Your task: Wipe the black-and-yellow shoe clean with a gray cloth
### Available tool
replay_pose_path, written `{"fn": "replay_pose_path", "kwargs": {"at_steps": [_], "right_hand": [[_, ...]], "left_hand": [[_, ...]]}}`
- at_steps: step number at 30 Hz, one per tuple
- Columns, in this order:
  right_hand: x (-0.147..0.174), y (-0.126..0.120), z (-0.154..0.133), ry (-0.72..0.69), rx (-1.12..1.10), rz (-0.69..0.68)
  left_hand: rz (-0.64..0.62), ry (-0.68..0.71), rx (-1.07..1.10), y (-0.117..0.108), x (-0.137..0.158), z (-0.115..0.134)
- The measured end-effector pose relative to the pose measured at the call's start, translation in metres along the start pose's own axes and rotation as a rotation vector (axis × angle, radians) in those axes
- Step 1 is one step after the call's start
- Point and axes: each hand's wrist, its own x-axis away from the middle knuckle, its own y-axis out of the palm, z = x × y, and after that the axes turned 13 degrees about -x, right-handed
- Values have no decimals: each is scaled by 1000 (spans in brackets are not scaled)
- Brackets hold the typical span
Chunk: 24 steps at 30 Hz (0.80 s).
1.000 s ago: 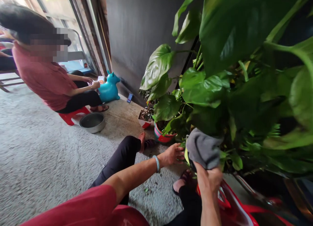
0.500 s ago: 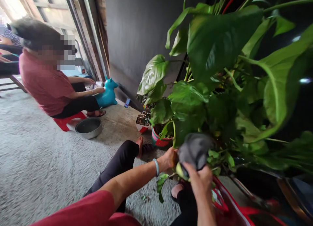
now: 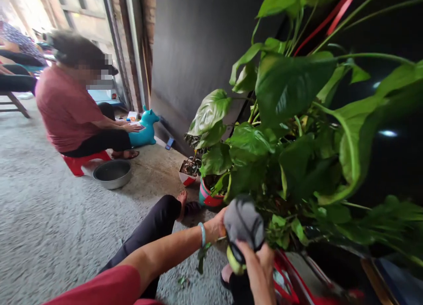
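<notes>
My right hand (image 3: 259,263) is closed on a grey cloth (image 3: 243,219), which is bunched and slightly blurred. Under it a yellow-green piece (image 3: 235,262) pokes out, its kind unclear. Against the cloth's left side sits my left hand (image 3: 217,225), a pale bracelet (image 3: 202,234) on its wrist. Its fingers look curled, but the cloth hides their tips and whatever they hold. Just beyond both hands grows a large leafy potted plant (image 3: 294,85). Below my left wrist hangs a small dark green leaf (image 3: 201,259).
A striped flowerpot (image 3: 205,198) and a smaller square pot (image 3: 187,176) stand ahead. To the left are a grey basin (image 3: 112,175), a red stool (image 3: 74,164) with a seated person, and a turquoise animal toy (image 3: 147,131). A red-edged object (image 3: 284,274) lies at lower right.
The cloth and both my hands have shifted left and slightly down in the picture. The view has turned somewhat. The seated person's hands now lie flatter by the turquoise toy.
</notes>
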Motion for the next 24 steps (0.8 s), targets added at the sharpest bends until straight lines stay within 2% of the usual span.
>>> {"fn": "replay_pose_path", "kwargs": {"at_steps": [2, 4, 6, 8, 9, 10, 12, 14, 15, 17, 18, 19, 21, 23, 24], "right_hand": [[16, -15, 6, 37, 22, -34], [22, -39, -4, 64, 38, 89], [13, -55, -27, 0, -7, 238], [-6, -50, -52, -182, -80, 415], [-16, -40, -62, -260, -99, 476], [-24, -26, -69, -300, -99, 483], [-28, 1, -70, -278, -49, 346], [-16, 14, -62, -201, 13, 103], [-7, 13, -58, -158, 17, 3], [10, -3, -56, -105, -22, -80], [16, -14, -60, -108, -51, -60], [19, -24, -66, -147, -77, 15], [16, -33, -85, -302, -104, 254], [10, -26, -99, -434, -97, 450], [9, -17, -101, -463, -58, 452]], "left_hand": [[31, -7, 12, -15, 5, 11], [126, -32, -12, -30, 13, 29], [254, 8, -14, -38, 19, 49], [340, 76, 9, -33, 21, 65], [338, 105, 23, -26, 20, 71], [311, 123, 33, -17, 19, 75], [221, 150, 45, 1, 18, 80], [130, 187, 60, 14, 20, 84], [98, 207, 69, 17, 23, 86], [65, 221, 80, 18, 31, 88], [63, 209, 80, 18, 35, 88], [65, 183, 76, 17, 39, 87], [65, 120, 63, 20, 44, 81], [41, 61, 42, 26, 48, 70], [17, 41, 27, 30, 50, 63]]}}
